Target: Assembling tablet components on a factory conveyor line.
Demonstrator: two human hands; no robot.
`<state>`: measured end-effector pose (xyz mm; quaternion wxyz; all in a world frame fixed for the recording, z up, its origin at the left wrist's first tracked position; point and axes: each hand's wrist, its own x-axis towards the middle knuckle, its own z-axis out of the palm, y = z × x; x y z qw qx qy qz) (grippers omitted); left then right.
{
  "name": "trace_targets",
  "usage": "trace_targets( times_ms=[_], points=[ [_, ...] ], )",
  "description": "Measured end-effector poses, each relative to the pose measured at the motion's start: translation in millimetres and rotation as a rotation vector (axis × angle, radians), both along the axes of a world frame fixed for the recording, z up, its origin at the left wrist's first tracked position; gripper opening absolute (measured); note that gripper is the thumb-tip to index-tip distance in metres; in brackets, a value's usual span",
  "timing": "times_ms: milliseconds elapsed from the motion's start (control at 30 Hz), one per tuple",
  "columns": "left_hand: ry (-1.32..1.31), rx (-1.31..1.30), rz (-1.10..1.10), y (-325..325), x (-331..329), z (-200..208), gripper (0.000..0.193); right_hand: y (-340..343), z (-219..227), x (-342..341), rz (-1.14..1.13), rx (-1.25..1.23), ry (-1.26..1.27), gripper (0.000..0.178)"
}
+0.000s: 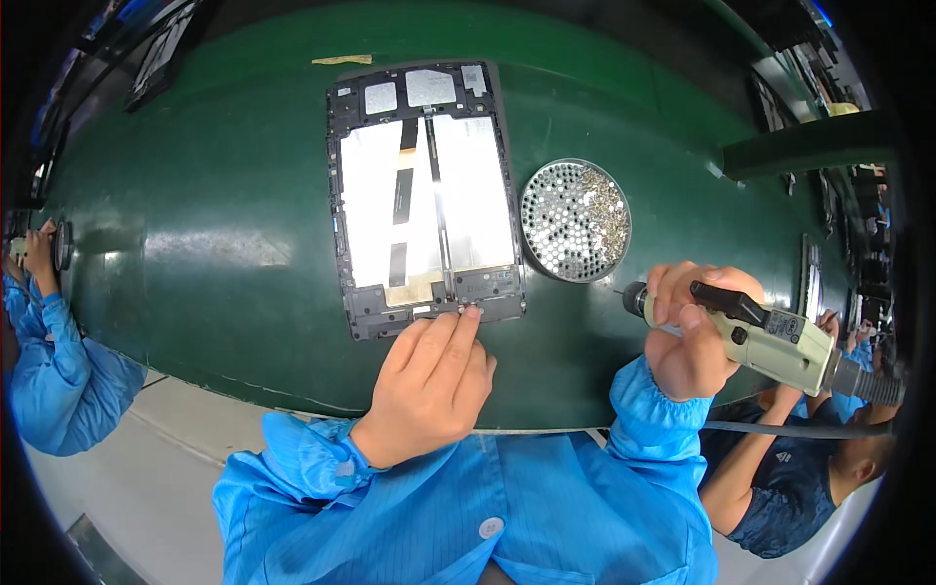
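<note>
An opened tablet (475, 185) lies on the green table in front of me, its inner side up. Two silvery battery panels, dark flex strips and a black frame show in it. At its lower edge my left hand (434, 380) rests with stretched fingers, the fingertips pressing on the black frame. My right hand (697, 327) is closed round a pale green electric screwdriver (780, 346) with a black lever. Its thin bit points left, apart from the tablet. Between tablet and screwdriver stands a round metal screw tray (561, 219), pitted with holes, with many small screws heaped on its right side.
A yellowish strip (341, 59) lies beyond the tablet. A green raised bar (809, 146) stands at the far right. Co-workers sit close by: one in a blue sleeve (63, 331) on the left, one in a dark shirt (785, 497) on the right. A cable trails from the screwdriver.
</note>
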<state>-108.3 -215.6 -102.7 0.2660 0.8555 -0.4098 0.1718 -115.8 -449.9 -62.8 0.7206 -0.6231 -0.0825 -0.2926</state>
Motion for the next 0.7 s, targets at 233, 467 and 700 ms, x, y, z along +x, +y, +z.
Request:
trace_targets(
  times_ms=[233,467,700],
  points=[
    [0.003,0.035,0.011,-2,-1,1,0.019,-2,-1,-1,-0.019,-0.02,0.017,0.035],
    [0.055,0.037,0.026,-2,1,6,0.021,-2,-3,-1,-0.008,-0.035,0.022,0.037],
    [0.109,0.071,0.031,-15,9,18,0.022,-4,-2,1,-0.021,-0.048,0.054,0.036]
  ],
)
